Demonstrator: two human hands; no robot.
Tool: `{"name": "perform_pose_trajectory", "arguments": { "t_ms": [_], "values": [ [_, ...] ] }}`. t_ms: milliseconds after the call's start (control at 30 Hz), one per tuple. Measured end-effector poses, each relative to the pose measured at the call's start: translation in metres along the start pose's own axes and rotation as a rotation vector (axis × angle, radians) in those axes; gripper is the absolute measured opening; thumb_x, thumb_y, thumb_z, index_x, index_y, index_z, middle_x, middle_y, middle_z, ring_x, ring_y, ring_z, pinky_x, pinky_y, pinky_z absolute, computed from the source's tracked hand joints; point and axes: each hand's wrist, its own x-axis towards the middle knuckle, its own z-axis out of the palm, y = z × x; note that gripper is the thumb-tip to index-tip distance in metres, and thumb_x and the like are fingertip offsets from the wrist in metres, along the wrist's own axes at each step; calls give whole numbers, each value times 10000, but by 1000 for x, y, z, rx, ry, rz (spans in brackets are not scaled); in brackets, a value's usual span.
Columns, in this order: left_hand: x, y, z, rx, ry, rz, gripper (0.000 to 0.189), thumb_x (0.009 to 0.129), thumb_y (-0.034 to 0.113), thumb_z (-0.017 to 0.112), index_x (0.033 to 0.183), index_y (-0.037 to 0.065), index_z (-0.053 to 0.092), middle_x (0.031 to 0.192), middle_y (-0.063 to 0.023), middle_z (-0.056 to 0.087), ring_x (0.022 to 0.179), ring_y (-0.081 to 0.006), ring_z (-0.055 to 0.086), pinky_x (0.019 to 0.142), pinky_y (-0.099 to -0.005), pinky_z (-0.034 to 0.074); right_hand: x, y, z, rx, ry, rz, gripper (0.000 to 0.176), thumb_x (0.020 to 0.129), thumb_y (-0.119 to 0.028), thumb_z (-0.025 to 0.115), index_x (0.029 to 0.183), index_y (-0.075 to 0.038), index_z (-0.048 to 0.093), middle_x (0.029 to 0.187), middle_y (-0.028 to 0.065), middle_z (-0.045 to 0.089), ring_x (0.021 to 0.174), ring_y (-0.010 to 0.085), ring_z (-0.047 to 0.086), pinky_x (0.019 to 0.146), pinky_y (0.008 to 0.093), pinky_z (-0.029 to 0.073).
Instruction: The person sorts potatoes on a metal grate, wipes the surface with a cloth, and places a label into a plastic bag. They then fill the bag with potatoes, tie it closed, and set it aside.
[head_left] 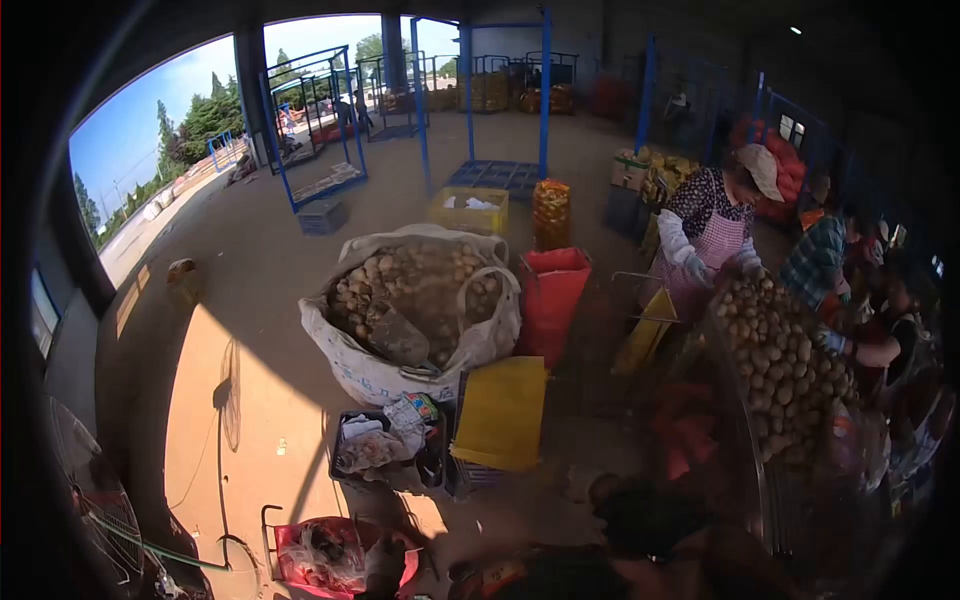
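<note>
Neither my left hand nor my right hand can be made out; the lower part of the view is very dark. Potatoes [770, 350] lie heaped on a long sorting table at the right. A large white bulk sack [345, 365], its rim folded open, holds more potatoes, with a scoop-like grey piece [400, 338] on top. Near the bottom, a red bag [345, 580] with clear plastic in it hangs in a metal frame. A dark shape beside that bag is too dark to name.
A person in a pink checked apron [712, 240] and white gloves bends over the potatoes; several people work opposite. A red sack [552, 290], a yellow sheet [500, 413], a dark crate [335, 465] and a yellow crate [470, 220] surround the bulk sack. A standing fan [230, 390] is left.
</note>
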Motion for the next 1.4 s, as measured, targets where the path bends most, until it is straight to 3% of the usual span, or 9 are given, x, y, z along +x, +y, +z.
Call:
{"name": "perform_pose_trajectory", "arguments": {
  "t_ms": [67, 133, 233, 300, 367, 767, 833, 967, 1400],
  "values": [
    [43, -3, 51, -156, -144, 132, 407, 889, 277, 610, 1241, 74, 589, 877, -150, 690, 805, -234, 682, 691, -358, 530, -137, -32, -103, 828, 73, 574, 386, 907, -370, 548, 1236, -174, 596, 1084, 185, 661, 992, 336, 632, 877, 444, 496],
    [44, 57, 74, -322, -317, 115, 390, 906, 209, 605, 1261, 51, 576, 825, -69, 678, 711, -137, 640, 625, -295, 508, -171, 11, 72, 210, 478, 542, 410, 886, -372, 587, 1225, -142, 594, 1059, 184, 665, 989, 326, 633, 851, 430, 502],
    [12, 182, 81, -44, -396, 161, 407, 908, 208, 599, 1283, 56, 565, 802, -72, 668, 688, -124, 618, 610, -279, 499, -300, -4, 22, 764, 555, 912, 384, 868, -304, 593, 1211, -130, 593, 1112, 184, 650, 1026, 318, 630, 865, 410, 498],
    [53, 189, 125, 86, -507, 284, 463, 894, 263, 601, 1307, 58, 557, 861, -122, 692, 764, -207, 664, 679, -332, 522, -363, -27, -9, 731, 316, 1153, 371, 864, -266, 590, 1205, -121, 592, 1117, 180, 650, 1020, 316, 636, 867, 403, 501],
    [72, 216, 155, 262, -536, 495, 492, 874, 326, 601, 1278, 45, 576, 952, -177, 701, 897, -316, 676, 788, -396, 520, -407, -36, 7, 830, 579, 1299, 371, 907, -346, 542, 1127, -65, 643, 1123, 158, 666, 1032, 375, 627, 884, 449, 492],
    [123, 464, 259, 419, -847, 836, 490, 818, 228, 650, 1261, 34, 575, 1103, -210, 671, 1051, -320, 642, 906, -388, 487, -450, -10, 105, 1326, 1726, 1882, 258, 846, -92, 611, 1091, -52, 683, 974, 103, 720, 890, 224, 687, 784, 306, 514],
    [159, 496, 308, 437, -867, 899, 408, 818, 216, 640, 1186, 41, 624, 1046, -205, 683, 1007, -334, 655, 889, -387, 494, -447, 1, 74, 1108, 1304, 2227, 219, 895, -137, 607, 1067, -29, 690, 946, 83, 722, 891, 150, 670, 809, 300, 516],
    [185, 544, 394, 516, -922, 978, 359, 820, 212, 650, 1141, 52, 649, 993, -200, 691, 967, -323, 669, 847, -385, 504, -435, -9, 40, 731, 1133, 2225, 247, 847, -234, 662, 1055, -105, 695, 1064, 134, 684, 970, 339, 647, 845, 386, 518],
    [-41, 698, 484, 498, -1205, 1630, 388, 825, 183, 659, 1189, 51, 636, 954, -171, 678, 866, -305, 664, 783, -373, 509, -454, -134, 14, 565, 780, 2783, 189, 816, -195, 640, 961, -84, 690, 1018, 151, 658, 1003, 369, 586, 880, 444, 470]
  ]
}}
